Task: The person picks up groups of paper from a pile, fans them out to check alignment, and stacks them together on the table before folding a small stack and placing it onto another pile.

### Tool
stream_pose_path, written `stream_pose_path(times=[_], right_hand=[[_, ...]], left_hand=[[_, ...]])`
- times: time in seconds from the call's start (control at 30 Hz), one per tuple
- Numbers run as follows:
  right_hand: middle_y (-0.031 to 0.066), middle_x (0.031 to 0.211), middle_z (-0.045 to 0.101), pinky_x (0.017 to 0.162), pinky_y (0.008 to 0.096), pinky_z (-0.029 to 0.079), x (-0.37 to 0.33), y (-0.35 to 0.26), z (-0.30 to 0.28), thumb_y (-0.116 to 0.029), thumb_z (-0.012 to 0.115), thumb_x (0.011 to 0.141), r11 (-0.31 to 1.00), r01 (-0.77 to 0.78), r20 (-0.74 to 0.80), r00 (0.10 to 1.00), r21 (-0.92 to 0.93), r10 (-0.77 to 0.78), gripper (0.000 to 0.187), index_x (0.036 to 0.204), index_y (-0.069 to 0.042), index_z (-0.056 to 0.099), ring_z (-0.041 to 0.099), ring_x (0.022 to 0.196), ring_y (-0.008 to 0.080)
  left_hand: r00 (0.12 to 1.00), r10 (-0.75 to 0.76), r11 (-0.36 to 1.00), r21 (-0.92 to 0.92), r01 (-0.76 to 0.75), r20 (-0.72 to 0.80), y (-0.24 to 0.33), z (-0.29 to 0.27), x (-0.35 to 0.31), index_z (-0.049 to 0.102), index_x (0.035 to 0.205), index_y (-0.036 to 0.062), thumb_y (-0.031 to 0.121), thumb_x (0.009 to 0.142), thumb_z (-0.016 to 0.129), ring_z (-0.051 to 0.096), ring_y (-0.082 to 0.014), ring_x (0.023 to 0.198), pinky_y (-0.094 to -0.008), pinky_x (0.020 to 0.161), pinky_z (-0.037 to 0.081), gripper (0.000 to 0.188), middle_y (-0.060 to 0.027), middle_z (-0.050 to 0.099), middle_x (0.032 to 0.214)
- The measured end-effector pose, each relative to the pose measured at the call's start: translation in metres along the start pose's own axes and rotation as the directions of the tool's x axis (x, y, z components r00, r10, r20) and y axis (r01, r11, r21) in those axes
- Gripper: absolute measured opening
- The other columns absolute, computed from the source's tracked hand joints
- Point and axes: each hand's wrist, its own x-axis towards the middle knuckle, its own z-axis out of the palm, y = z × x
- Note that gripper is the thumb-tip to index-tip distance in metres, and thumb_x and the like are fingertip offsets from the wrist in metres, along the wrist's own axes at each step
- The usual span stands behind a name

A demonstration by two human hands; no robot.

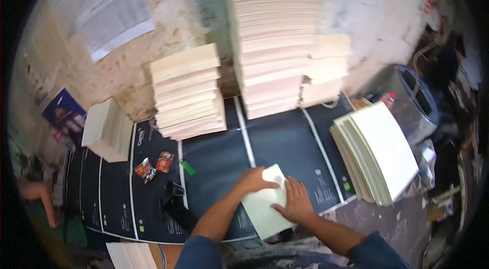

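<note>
Between my two hands is a pale cream paper sheaf (pixel 266 213), tilted over the dark table covering near the front edge; how many sheets it has I cannot make out. My left hand (pixel 256 180) grips its upper left edge, thumb lying on the face. On the opposite edge, my right hand (pixel 298 202) is closed with its thumb pressed on the face and its fingers along the side. The fingers behind the paper are partly hidden.
Tall paper stacks (pixel 275 40) rise against the wall, with a shorter stack (pixel 188 96) beside them. More paper stands at right (pixel 384 152) and left (pixel 109 131). Small packets (pixel 164 162), a green lighter-like object (pixel 188 167) and a dark cup (pixel 173 189) lie left. Another person's arm (pixel 43 197) shows far left.
</note>
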Motion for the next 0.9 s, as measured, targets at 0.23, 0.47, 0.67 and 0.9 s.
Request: stream_pose_path(times=[0.23,0.47,0.67,0.9], right_hand=[[0.0241,0.130,0.053,0.101,0.0396,0.041,0.004,0.038,-0.060,-0.043,0.075,0.079,0.645,-0.155,0.256,0.965,0.748,-0.064,0.082,0.136,0.003,0.040,0.055,0.117,0.0348],[0.0202,0.094,0.068,0.077,0.0443,0.051,-0.019,0.059,-0.301,-0.032,0.076,0.075,0.972,0.157,-0.230,0.966,0.172,-0.116,0.043,0.105,-0.006,0.060,0.067,0.084,0.0377],[0.0136,0.097,0.067,0.074,0.0426,0.053,0.127,0.139,-0.419,-0.014,0.067,0.075,0.880,0.042,-0.732,0.537,-0.473,-0.419,0.035,0.109,-0.007,0.059,0.065,0.088,0.0328],[0.0108,0.102,0.067,0.085,0.0413,0.049,0.271,0.223,-0.351,-0.004,0.063,0.072,0.827,0.173,-0.623,0.580,-0.534,-0.524,0.037,0.109,-0.009,0.062,0.063,0.098,0.0300]], left_hand=[[0.978,0.172,0.964,0.224,-0.144,-0.114,0.094,-0.038,-0.069,0.061,0.108,-0.0031,0.057,0.060,0.082,0.066,-0.0369,0.089,-0.0418,0.079,0.051,0.080,-0.0213,0.066,0.097],[0.571,0.403,0.915,0.302,-0.267,-0.715,0.071,-0.043,-0.147,0.046,0.128,-0.0024,0.048,0.065,0.083,0.050,-0.0390,0.115,-0.0470,0.097,0.040,0.088,-0.0225,0.052,0.124],[0.712,-0.027,0.997,0.037,0.075,-0.702,-0.006,0.070,-0.147,0.052,0.128,0.0026,0.043,0.082,0.071,0.046,-0.0389,0.121,-0.0483,0.104,0.034,0.064,-0.0205,0.050,0.132],[0.785,-0.042,0.962,0.187,0.198,-0.618,0.001,0.073,-0.141,0.052,0.128,0.0039,0.035,0.085,0.067,0.047,-0.0404,0.117,-0.0497,0.102,0.034,0.055,-0.0235,0.051,0.127]])
